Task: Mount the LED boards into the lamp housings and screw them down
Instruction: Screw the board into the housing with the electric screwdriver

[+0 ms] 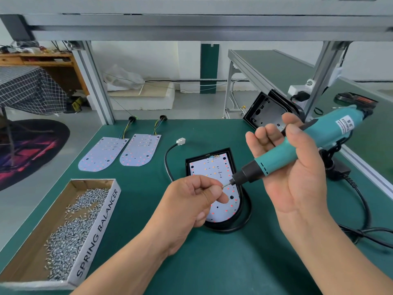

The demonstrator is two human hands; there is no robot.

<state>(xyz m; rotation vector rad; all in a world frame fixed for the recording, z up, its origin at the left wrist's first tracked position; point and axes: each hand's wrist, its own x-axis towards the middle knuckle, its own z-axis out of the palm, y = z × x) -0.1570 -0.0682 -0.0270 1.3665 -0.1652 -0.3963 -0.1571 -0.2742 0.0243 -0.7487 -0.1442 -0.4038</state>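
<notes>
**LED board seated in housing, screw at the driver tip**

LED board [214, 184] lies inside a black lamp housing [230, 154] at the middle of the green bench mat [212, 262]. Nearest on the left, a cardboard box [27, 256] marked SPRING BALANCER holds loose screws [72, 231]. Above the board, the left hand [191, 201] pinches a small screw [225, 185] between thumb and forefinger, at the bit of a teal electric screwdriver [297, 145]. The right hand [291, 175] grips the screwdriver's body, fingers wrapped around it. Farther back, two spare LED boards [119, 152] lie side by side, and an empty lamp housing [268, 111] leans near the frame post.
</notes>
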